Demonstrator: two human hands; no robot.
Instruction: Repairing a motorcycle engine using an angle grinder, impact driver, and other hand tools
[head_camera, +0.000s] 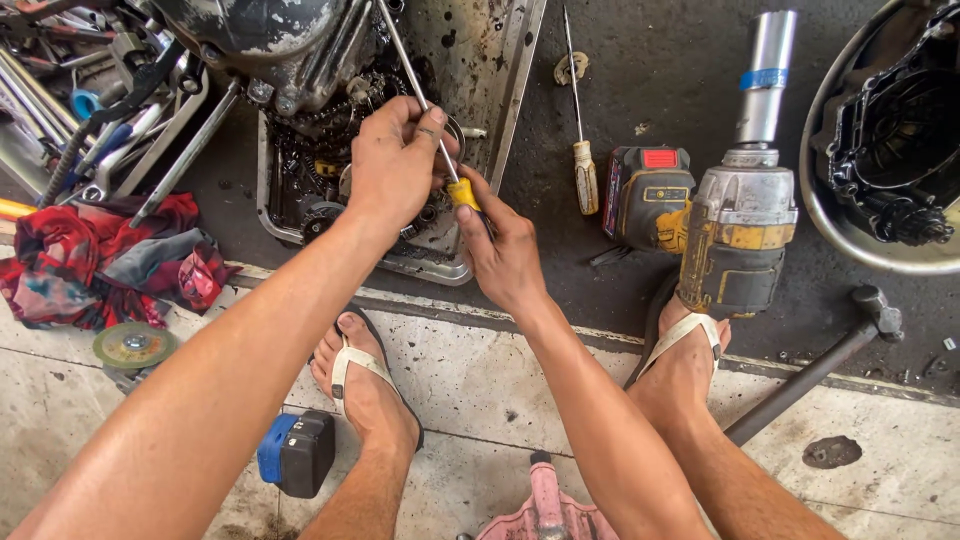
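My left hand (395, 160) pinches the steel shaft of a long screwdriver (415, 90) close to its yellow handle. My right hand (505, 250) wraps around that yellow handle from below. The shaft runs up and left into a greasy engine part (275, 40) that sits in a metal tray (515, 90) on the dark floor. Gears and a chain lie under my left hand inside the tray. Both my feet in sandals rest on the concrete step below.
A second screwdriver (580, 150) lies right of the tray. A yellow and black impact wrench (735, 225) with a long socket stands by my right foot. A metal bowl (850, 240) holds an engine cover. Hammer (830, 365), rags (110, 260), wrenches (80, 110), grinding disc (133, 346) and a blue battery (297, 452) surround me.
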